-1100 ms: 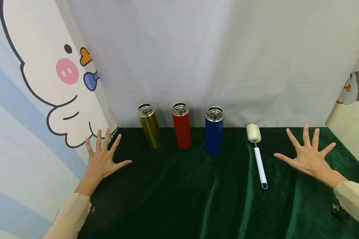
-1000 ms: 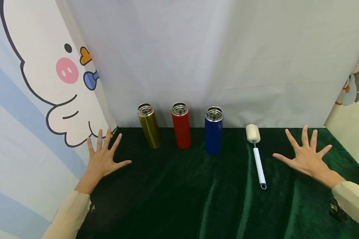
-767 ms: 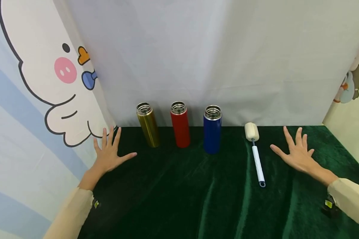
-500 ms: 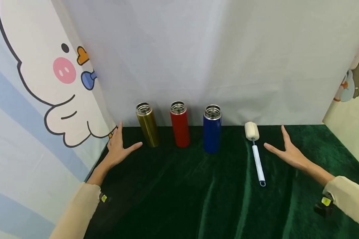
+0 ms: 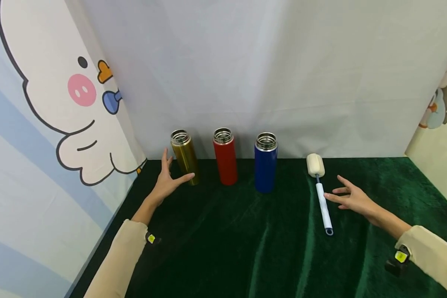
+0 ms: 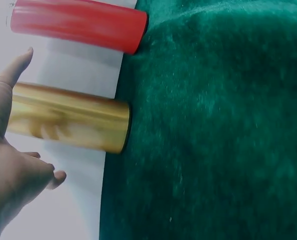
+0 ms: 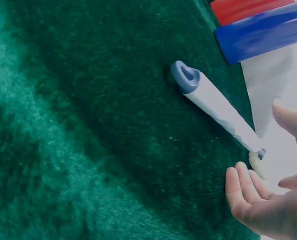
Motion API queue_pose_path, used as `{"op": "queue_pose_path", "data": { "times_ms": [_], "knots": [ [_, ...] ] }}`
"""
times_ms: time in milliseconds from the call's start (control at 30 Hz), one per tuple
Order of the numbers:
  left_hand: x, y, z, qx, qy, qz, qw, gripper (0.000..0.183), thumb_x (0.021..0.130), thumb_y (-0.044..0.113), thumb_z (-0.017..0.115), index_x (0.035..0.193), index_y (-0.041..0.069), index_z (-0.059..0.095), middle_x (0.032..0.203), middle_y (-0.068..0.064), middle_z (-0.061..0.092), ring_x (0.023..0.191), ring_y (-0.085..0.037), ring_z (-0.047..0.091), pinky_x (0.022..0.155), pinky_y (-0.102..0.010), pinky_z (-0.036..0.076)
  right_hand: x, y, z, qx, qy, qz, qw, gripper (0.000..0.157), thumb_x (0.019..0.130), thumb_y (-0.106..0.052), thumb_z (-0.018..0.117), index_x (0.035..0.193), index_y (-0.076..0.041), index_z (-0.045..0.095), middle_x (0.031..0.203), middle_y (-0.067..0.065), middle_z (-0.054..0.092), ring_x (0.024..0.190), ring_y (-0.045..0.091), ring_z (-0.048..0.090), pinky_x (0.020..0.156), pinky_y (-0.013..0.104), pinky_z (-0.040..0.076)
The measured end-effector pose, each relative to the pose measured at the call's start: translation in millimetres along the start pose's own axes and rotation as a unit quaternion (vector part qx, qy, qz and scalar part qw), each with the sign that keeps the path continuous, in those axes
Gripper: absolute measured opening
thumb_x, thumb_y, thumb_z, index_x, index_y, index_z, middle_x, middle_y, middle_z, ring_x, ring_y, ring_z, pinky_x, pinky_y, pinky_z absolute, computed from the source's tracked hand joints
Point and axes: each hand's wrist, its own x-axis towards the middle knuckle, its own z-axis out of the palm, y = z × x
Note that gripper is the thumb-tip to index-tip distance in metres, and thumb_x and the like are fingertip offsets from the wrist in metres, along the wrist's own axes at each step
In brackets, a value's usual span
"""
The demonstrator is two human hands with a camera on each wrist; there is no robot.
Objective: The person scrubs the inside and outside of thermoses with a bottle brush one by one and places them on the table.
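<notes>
In the head view my left hand (image 5: 165, 181) is spread beside the gold bottle (image 5: 187, 159), its thumb in front of the bottle's lower part. The left wrist view shows thumb and fingers on either side of the gold bottle (image 6: 73, 117), apparently without gripping it. My right hand (image 5: 354, 200) hovers by the handle of a sponge bottle brush (image 5: 322, 207), fingers loosely bent and holding nothing. The brush lies on the cloth, its cream sponge head pointing away. In the right wrist view, the brush handle (image 7: 221, 110) is in front of my right hand (image 7: 273, 205).
A red bottle (image 5: 226, 161) and a blue bottle (image 5: 265, 165) stand upright and lidless to the right of the gold one. Dark green velvet cloth (image 5: 216, 248) covers the table. A pale curtain (image 5: 246, 74) closes off the back, and a cartoon-printed sheet (image 5: 41, 136) the left.
Both hands were spread wide at the sides. The left has moved right to the gold bottle; the right has moved left to the brush handle, its fingers bending.
</notes>
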Motion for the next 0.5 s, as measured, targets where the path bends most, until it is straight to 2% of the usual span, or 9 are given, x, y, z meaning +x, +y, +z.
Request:
{"op": "queue_pose_path", "data": {
  "times_ms": [133, 200, 367, 500],
  "knots": [
    [4.0, 2.2, 5.0, -0.033, -0.001, 0.004, 0.9995, 0.11, 0.096, 0.024, 0.069, 0.161, 0.032, -0.019, 0.172, -0.018, 0.001, 0.16, -0.038, 0.006, 0.127, -0.063, 0.013, 1, 2, 3.7, 0.007, -0.011, -0.004, 1.0, 0.099, 0.102, -0.042, 0.062, 0.16, 0.008, -0.001, 0.144, 0.039, 0.043, 0.108, 0.028, 0.068, 0.089, 0.038, 0.061],
    [3.3, 10.2, 6.3, -0.05, -0.004, 0.0, 0.9988, 0.108, 0.096, 0.021, 0.068, 0.162, 0.029, -0.018, 0.171, -0.021, 0.003, 0.159, -0.041, 0.007, 0.127, -0.063, 0.014, 1, 2, 5.3, 0.016, -0.016, -0.006, 1.0, 0.096, 0.102, -0.038, 0.063, 0.159, 0.01, 0.003, 0.141, 0.039, 0.046, 0.102, 0.023, 0.069, 0.085, 0.036, 0.062],
    [-1.3, 33.8, 10.1, -0.07, -0.006, -0.014, 0.9974, 0.103, 0.097, 0.017, 0.066, 0.163, 0.019, -0.013, 0.169, -0.026, 0.008, 0.157, -0.044, 0.011, 0.126, -0.063, 0.018, 3, 1, 8.4, 0.03, -0.034, -0.004, 0.999, 0.09, 0.101, -0.031, 0.065, 0.158, 0.012, 0.008, 0.136, 0.036, 0.05, 0.099, 0.018, 0.068, 0.083, 0.035, 0.062],
    [0.0, 39.9, 13.7, -0.07, 0.004, -0.026, 0.9972, 0.097, 0.1, 0.02, 0.064, 0.163, 0.016, -0.01, 0.167, -0.027, 0.014, 0.156, -0.045, 0.017, 0.125, -0.062, 0.022, 5, -1, 10.2, 0.02, -0.042, 0.0, 0.999, 0.091, 0.099, -0.032, 0.068, 0.157, 0.012, 0.013, 0.134, 0.034, 0.052, 0.096, 0.017, 0.068, 0.081, 0.034, 0.062]
  ]
}}
